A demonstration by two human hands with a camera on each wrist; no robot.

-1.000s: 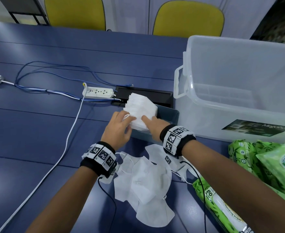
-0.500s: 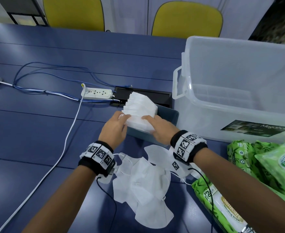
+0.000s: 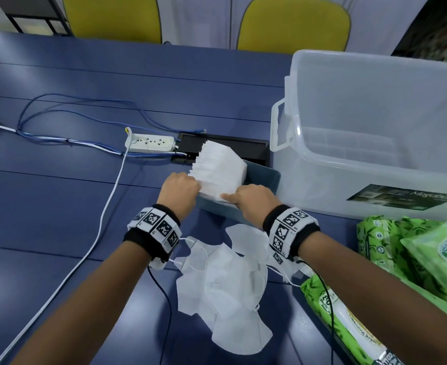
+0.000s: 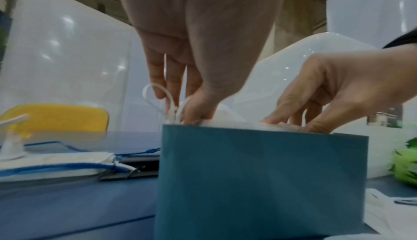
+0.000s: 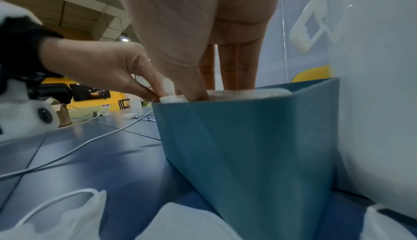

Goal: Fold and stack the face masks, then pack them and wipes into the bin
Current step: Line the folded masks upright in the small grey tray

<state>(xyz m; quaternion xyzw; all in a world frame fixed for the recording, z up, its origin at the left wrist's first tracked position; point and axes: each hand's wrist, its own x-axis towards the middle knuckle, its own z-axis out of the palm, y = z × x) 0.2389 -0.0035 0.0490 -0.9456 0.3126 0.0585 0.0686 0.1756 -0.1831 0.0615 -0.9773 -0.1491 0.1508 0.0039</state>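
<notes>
A stack of folded white masks stands on edge in a small teal box beside the clear bin. My left hand grips the stack's left end, fingers curled down over it and the ear loops. My right hand holds the near right end, thumb on the near side and fingers behind, as the right wrist view shows. Several loose unfolded masks lie under my wrists. Green wipes packs lie at the right.
A white power strip with white and blue cables lies to the left. A black cable hatch sits behind the box. Another wipes pack lies near the front right. Two yellow chairs stand beyond the table.
My right hand has slid from the top of the stack to its near right end, the wrist pulling back. My left hand has closed tighter on the left end. The stack stays in the box.
</notes>
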